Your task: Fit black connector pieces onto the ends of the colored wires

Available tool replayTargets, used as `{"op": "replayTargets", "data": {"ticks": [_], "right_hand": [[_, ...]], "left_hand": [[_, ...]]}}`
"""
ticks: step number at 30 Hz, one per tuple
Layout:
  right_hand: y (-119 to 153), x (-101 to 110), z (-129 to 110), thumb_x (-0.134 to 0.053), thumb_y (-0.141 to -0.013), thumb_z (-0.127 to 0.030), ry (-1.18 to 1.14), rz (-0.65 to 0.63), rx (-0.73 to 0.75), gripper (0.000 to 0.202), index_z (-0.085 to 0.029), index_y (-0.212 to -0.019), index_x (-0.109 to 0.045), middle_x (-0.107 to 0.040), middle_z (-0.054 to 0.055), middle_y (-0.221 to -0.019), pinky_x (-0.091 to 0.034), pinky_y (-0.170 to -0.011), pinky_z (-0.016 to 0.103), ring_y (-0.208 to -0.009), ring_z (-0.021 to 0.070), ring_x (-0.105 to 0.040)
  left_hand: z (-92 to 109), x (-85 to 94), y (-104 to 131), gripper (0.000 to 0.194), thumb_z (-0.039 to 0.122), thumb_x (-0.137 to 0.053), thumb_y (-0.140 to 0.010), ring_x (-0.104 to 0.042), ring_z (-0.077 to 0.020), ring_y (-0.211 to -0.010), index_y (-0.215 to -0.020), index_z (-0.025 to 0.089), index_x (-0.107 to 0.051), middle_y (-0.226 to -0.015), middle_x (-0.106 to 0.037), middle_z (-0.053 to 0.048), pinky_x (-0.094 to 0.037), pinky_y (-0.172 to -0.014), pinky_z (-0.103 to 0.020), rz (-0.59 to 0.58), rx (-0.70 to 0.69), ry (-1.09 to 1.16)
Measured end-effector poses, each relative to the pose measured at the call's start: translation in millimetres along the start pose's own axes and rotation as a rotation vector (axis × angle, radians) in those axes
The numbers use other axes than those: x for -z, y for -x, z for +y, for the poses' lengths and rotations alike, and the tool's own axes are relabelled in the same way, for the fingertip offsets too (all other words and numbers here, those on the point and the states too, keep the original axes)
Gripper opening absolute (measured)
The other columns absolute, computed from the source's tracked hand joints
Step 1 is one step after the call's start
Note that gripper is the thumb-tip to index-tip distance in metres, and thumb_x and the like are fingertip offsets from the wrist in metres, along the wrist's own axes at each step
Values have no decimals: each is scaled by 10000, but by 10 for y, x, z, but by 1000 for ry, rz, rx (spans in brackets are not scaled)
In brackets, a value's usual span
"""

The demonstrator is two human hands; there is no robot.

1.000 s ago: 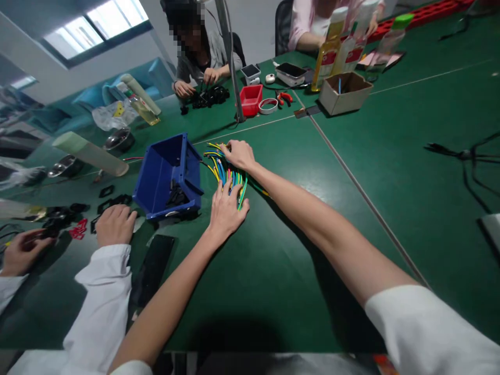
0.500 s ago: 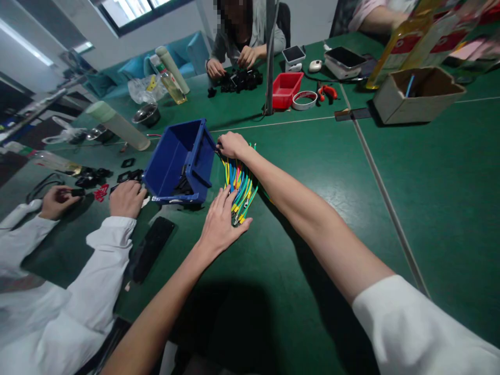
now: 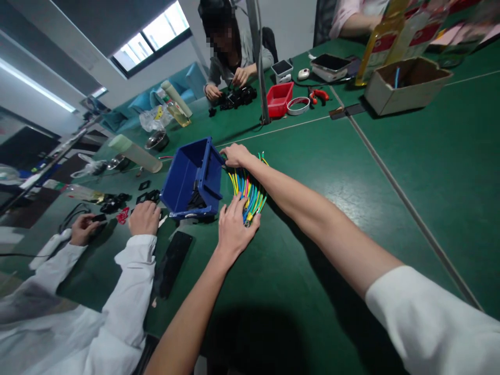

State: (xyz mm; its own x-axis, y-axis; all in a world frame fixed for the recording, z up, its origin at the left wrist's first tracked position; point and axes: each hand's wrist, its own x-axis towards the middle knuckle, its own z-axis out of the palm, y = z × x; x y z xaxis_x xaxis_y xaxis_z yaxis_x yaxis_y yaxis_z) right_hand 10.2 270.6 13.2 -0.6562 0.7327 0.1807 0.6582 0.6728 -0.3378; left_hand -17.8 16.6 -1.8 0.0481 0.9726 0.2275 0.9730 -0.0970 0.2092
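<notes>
We see a fan of yellow, blue, green and pink wires [image 3: 253, 194] lying on the green table [image 3: 336, 156], right at the centre of our reach. Our left hand [image 3: 233, 225] rests on the fan at seven o'clock, its fingers loosely stretched over the lower ends and the thumb spread away, not closed around anything. Our right hand [image 3: 236, 155] sits at eleven o'clock, by the upper ends; its fingers are bent and their tips hidden, so we cannot tell what they hold.

Just beside the wires, at nine o'clock, stands a tilted-looking blue bin [image 3: 183, 179] with dark pieces [image 3: 196, 198] inside. At eight we have a flat black slab [image 3: 174, 263], and past the bin a co-worker's hand [image 3: 145, 219]. Farther out, a red tray [image 3: 276, 101] is at one o'clock, and a cardboard box [image 3: 414, 99] at two.
</notes>
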Motion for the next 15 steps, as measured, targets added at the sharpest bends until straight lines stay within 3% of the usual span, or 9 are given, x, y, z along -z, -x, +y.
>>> {"op": "replayTargets", "data": {"ticks": [2,8,11,15], "right_hand": [[32,-21,14,-555,-826,-224,-9,-12,-6,496,-233,-1319,-599,-682,146,-1195,-519,-886,440,-1118,324,-632],[234,56,67,-539,-816,-164,40,68,-104,325,-106,-1075,-726,-701,228,-1077,-511,-879,468,-1045,354,-655],[283,146,79,-584,-799,-211,56,60,-126,382,-58,-1130,-699,-668,250,-1156,-503,-890,486,-1063,368,-641],[303,203,56,-535,-869,-335,35,120,-95,414,-53,-1126,-696,-672,233,-1165,-443,-978,497,-1128,347,-611]], "left_hand": [[-17,-9,-16,495,402,-538,-882,-458,-274,-1343,-1322,179,-502,-1468,-462,-134,-386,-1108,-502,5,15,-2],[-40,-68,-26,563,418,-512,-889,-442,-305,-1349,-1349,97,-466,-1458,-449,-201,-384,-1114,-486,36,10,40],[-6,-65,6,572,429,-523,-879,-432,-310,-1355,-1342,96,-473,-1461,-437,-204,-391,-1113,-468,36,11,56],[35,-11,70,645,474,-560,-849,-400,-299,-1379,-1377,123,-440,-1490,-403,-180,-405,-1109,-446,30,-26,115]]}}
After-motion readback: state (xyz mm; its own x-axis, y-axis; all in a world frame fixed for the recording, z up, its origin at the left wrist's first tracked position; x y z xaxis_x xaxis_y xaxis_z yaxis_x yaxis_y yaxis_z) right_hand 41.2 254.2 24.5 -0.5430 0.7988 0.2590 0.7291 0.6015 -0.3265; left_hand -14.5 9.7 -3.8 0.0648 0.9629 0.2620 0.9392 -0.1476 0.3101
